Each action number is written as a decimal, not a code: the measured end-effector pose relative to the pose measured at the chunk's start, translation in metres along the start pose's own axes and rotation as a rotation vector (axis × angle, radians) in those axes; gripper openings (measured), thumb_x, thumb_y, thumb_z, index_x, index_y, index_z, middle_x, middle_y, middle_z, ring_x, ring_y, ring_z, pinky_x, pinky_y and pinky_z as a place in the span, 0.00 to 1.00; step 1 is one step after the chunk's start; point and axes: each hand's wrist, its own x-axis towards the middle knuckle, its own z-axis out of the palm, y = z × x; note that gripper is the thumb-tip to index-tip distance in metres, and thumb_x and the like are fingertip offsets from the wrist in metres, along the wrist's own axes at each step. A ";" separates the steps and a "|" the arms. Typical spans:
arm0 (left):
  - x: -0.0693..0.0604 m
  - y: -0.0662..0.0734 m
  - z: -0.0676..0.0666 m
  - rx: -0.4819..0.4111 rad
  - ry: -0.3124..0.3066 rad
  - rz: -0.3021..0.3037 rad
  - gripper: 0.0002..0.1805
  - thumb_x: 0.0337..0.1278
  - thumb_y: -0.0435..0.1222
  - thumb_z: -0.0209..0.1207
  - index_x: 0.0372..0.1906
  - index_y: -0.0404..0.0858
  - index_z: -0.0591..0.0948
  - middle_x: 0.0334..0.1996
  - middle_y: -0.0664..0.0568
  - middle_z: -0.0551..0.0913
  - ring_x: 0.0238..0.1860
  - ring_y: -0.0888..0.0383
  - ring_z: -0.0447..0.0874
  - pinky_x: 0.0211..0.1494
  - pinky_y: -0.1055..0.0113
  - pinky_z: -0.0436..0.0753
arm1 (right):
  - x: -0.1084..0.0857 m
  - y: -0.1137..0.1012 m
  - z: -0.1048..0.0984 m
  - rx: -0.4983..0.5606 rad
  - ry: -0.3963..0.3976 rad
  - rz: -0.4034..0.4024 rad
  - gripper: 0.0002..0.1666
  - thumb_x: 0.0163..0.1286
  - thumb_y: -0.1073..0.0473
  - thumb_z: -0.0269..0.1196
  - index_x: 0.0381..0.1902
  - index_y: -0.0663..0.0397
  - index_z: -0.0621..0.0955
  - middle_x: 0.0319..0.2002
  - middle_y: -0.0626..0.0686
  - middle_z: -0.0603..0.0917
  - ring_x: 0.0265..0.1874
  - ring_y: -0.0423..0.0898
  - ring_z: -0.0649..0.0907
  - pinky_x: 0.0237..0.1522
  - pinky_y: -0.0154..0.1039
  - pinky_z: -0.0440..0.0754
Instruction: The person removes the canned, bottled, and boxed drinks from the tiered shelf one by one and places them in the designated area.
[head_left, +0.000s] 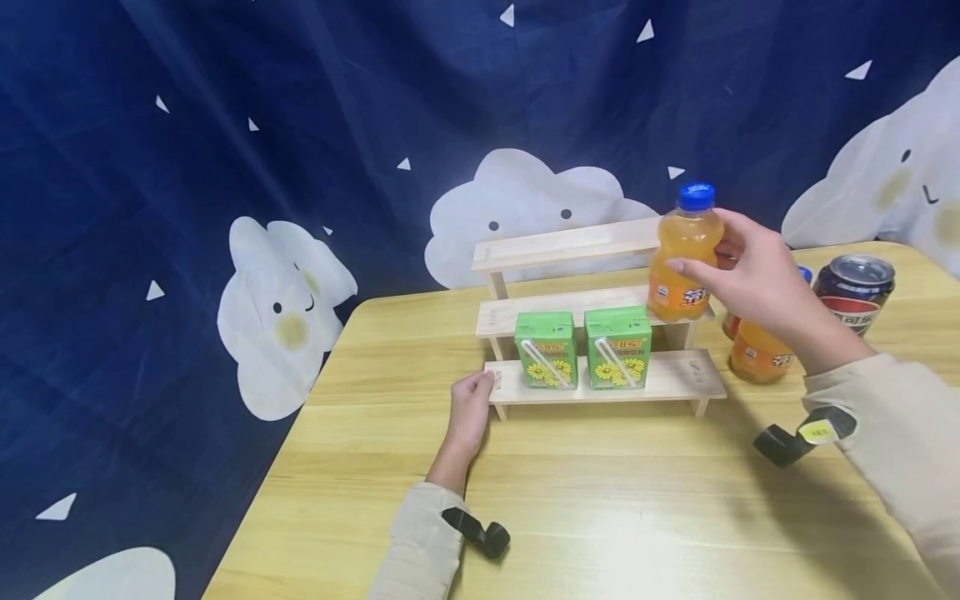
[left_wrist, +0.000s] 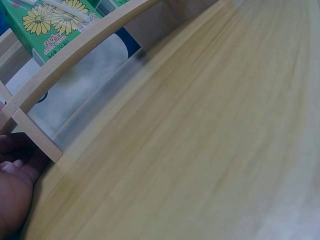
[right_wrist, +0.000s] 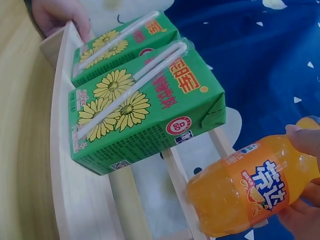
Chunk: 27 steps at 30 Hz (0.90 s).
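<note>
My right hand grips an orange soda bottle with a blue cap, thumb in front and fingers behind. The bottle is upright at the right end of the middle step of a wooden three-step rack; whether its base touches the step I cannot tell. At the left end of the bottom step, my left hand holds the rack's edge, its thumb on top. Two green juice boxes with yellow flowers and white straws stand side by side on the bottom step.
Behind my right hand, on the table, stand a second orange soda bottle, a dark can and a partly hidden red item. A blue curtain with clouds hangs behind the table.
</note>
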 end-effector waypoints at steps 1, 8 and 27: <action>0.000 0.000 0.000 0.002 -0.001 0.000 0.20 0.66 0.32 0.47 0.14 0.38 0.68 0.21 0.55 0.75 0.30 0.62 0.70 0.40 0.70 0.74 | -0.002 0.001 -0.001 -0.004 0.006 0.000 0.44 0.60 0.40 0.63 0.71 0.43 0.61 0.63 0.59 0.72 0.60 0.60 0.73 0.56 0.61 0.71; 0.000 -0.001 0.000 0.002 -0.003 -0.001 0.21 0.66 0.32 0.47 0.14 0.39 0.66 0.22 0.55 0.75 0.31 0.61 0.71 0.42 0.69 0.75 | -0.014 0.007 -0.010 -0.027 0.043 0.015 0.43 0.59 0.44 0.65 0.69 0.45 0.63 0.62 0.60 0.73 0.58 0.61 0.75 0.54 0.57 0.73; -0.002 0.002 0.000 0.011 0.006 -0.012 0.20 0.66 0.32 0.47 0.15 0.38 0.68 0.25 0.53 0.77 0.34 0.61 0.73 0.46 0.69 0.75 | -0.051 0.032 -0.027 0.075 0.240 -0.017 0.37 0.54 0.56 0.72 0.62 0.49 0.72 0.45 0.36 0.78 0.37 0.21 0.77 0.36 0.14 0.73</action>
